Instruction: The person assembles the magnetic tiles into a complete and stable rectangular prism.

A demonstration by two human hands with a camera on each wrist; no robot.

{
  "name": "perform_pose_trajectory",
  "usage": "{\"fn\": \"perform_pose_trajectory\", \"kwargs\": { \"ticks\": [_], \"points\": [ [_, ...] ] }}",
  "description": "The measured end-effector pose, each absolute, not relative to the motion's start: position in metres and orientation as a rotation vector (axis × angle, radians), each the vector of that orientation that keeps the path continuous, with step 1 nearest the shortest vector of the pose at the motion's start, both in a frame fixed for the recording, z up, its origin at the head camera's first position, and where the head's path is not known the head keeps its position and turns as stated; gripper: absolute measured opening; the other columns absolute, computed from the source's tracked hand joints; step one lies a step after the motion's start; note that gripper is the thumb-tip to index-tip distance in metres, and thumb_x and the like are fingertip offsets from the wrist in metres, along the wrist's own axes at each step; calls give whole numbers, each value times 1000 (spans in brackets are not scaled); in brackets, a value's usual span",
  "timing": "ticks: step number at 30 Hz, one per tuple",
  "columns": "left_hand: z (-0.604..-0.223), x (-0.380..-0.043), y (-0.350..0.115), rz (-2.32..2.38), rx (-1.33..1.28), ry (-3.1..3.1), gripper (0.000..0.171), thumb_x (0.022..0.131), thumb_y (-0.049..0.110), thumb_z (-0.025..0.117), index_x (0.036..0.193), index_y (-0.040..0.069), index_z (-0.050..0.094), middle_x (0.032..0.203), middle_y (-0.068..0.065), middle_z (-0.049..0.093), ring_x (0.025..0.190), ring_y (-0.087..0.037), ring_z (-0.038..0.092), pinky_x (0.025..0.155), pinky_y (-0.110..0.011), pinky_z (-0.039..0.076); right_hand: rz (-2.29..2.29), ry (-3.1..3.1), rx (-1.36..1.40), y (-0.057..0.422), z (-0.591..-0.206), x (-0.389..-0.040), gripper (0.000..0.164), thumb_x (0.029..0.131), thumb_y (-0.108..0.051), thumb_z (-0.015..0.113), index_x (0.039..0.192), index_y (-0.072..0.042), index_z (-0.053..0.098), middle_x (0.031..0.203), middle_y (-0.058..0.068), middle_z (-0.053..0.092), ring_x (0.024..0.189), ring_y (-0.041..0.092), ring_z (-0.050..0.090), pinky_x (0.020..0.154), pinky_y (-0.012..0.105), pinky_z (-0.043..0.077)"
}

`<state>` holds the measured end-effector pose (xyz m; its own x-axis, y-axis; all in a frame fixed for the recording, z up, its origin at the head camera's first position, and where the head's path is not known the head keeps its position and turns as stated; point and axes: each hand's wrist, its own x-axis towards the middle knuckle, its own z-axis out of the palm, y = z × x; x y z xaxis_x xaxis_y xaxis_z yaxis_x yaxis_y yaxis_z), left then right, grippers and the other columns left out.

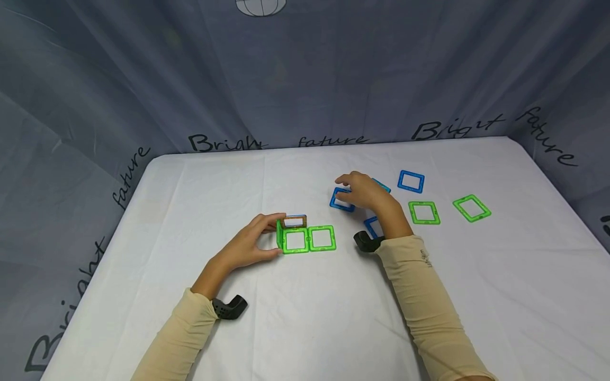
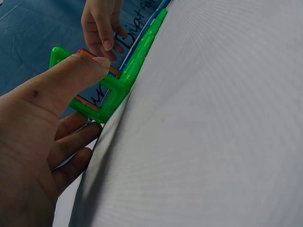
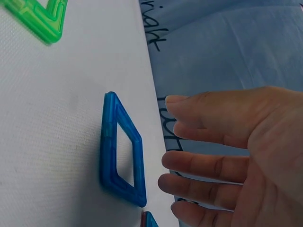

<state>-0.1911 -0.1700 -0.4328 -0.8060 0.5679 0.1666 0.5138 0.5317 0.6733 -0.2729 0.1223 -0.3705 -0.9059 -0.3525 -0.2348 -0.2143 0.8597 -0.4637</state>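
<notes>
My left hand pinches an upright green square magnetic tile between thumb and fingers. That tile stands at the left side of a flat green square tile, with a second flat green tile joined on the right. Along the far side an orange tile stands upright. The left wrist view shows my thumb across the green frame. My right hand hovers with loosely spread fingers over a blue square tile; in the right wrist view a gap separates the fingers from the blue tile.
Around the right forearm lie a blue tile, partly hidden, and a light blue tile. Farther right are another blue tile and two green tiles. A white cloth covers the table; a grey curtain hangs behind.
</notes>
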Motion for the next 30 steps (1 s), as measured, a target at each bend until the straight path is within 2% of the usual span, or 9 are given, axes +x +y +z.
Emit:
{"fn": "perform_pose_trajectory", "kwargs": {
  "ticks": [18,30],
  "points": [
    [-435,-191,-171,1132,936,2695,74,76,23,74,138,25,35,116,-2,48,110,-17,56,94,-39,44,-543,2719,-309,119,-382,-278,51,87,-25,61,133,-7,46,136,22,39,125,38,39,100,53,35],
    [-434,-191,-170,1129,954,2701,73,76,23,74,138,23,36,118,-3,48,109,-17,56,96,-39,43,-438,2729,-363,118,-386,-276,61,83,-28,66,135,-8,43,136,22,39,128,39,35,101,53,34]
  ]
}}
